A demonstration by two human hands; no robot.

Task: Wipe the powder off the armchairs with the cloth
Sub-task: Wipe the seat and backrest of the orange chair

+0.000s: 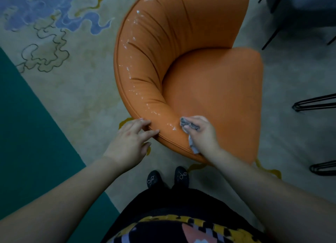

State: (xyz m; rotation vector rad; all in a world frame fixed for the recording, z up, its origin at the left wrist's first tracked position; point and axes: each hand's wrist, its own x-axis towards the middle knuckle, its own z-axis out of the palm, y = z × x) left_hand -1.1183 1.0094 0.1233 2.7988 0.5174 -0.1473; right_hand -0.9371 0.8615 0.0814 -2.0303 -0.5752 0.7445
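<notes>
From the head camera, looking steeply down, an orange armchair (200, 75) fills the middle of the scene, its curved padded back sweeping from the far top round to the near edge. White powder (131, 42) lies in specks and streaks along the top of that curved back, from the far end down to the near end just left of the right hand.

The left hand (131, 142) reaches forward from the near left, forearm stretched out, palm down. Its fingers are spread and fairly straight, with the fingertips (145, 122) resting on the outer piped rim of the armchair's near end; it grips nothing.

The right hand (200, 132) comes in from the near right, forearm extended, wrist bent slightly toward the left. Its fingers are curled round a grey cloth (190, 126), bunched in the fist and pressed against the near end of the chair back, beside the last streaks of powder. A loose tail of the cloth hangs below the hand toward the near side.

Under the chair lies a patterned carpet (63, 61) with blue and teal areas. The person's dark shoes (167, 178) stand just near of the chair. Black metal legs (314, 102) of other furniture show at the right.
</notes>
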